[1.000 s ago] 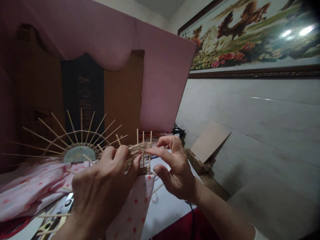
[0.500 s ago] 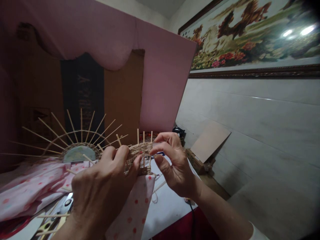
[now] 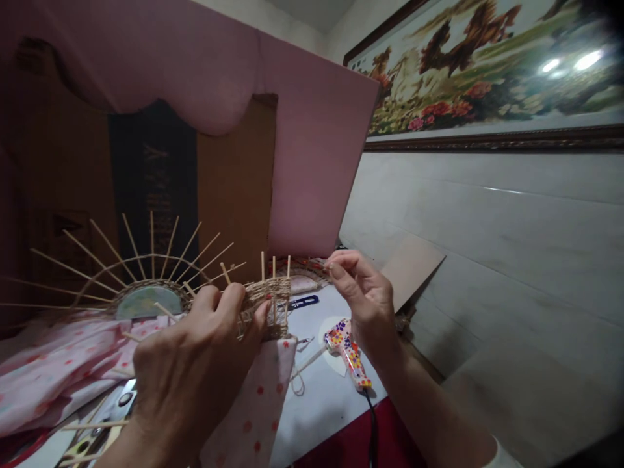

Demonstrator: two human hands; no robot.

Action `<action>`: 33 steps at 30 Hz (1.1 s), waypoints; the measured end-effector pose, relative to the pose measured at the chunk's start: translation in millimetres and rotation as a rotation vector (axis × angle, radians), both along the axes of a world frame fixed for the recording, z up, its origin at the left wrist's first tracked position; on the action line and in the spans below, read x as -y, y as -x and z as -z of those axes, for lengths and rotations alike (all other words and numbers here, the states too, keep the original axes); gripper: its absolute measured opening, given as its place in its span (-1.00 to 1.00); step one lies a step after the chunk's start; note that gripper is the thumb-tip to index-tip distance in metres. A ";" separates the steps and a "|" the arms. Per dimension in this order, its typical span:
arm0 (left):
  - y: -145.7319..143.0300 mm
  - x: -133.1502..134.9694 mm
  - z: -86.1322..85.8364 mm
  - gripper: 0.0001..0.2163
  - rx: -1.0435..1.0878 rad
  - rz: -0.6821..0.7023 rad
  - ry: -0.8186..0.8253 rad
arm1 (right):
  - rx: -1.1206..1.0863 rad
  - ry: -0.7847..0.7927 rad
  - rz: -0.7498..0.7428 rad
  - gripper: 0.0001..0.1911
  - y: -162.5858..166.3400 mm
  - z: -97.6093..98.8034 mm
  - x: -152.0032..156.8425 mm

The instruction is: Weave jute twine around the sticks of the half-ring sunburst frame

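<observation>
My left hand (image 3: pixel 195 357) is closed round a woven twine band (image 3: pixel 267 292) built on upright wooden sticks, some of which poke up past the weave. A gap between two woven rows shows bare sticks near my left thumb. Off to the right, apart from the weave, my right hand (image 3: pixel 363 292) pinches thumb and forefinger together on what looks like a thin strand of twine (image 3: pixel 327 265), mostly hidden by the fingertips. White cloth with red dots (image 3: pixel 263 403) hangs below the band.
A stick fan with a half-round panel (image 3: pixel 151 302) stands behind on the left. A flowered glue gun (image 3: pixel 348 354) and a blue cutter (image 3: pixel 305 302) lie on the white tabletop (image 3: pixel 312 416). Scissors (image 3: pixel 29 448) are at lower left. A pink-covered cardboard (image 3: pixel 316 162) rises behind.
My right hand has drawn away from the weave to the right, its fingers now pinched together. The glue gun has come into sight. My left hand keeps its hold on the band.
</observation>
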State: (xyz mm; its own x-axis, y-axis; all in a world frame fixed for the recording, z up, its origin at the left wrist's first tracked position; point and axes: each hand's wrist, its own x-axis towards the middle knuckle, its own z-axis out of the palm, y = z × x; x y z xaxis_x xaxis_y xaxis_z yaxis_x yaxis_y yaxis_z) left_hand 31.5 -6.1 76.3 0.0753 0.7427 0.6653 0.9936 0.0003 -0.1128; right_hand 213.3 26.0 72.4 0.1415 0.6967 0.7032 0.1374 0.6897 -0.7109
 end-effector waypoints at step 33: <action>3.2 -1.1 0.7 -0.60 -0.006 -0.008 0.025 | 0.257 0.108 0.035 -0.86 -1.6 14.8 3.7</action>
State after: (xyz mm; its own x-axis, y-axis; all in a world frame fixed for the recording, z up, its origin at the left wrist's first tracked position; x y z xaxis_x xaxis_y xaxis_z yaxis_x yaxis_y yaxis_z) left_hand 28.3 -5.0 75.5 0.0732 0.7598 0.6460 0.9929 0.0053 -0.1187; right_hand 215.0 22.3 57.6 -0.0067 0.7675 0.6410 0.3447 0.6035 -0.7190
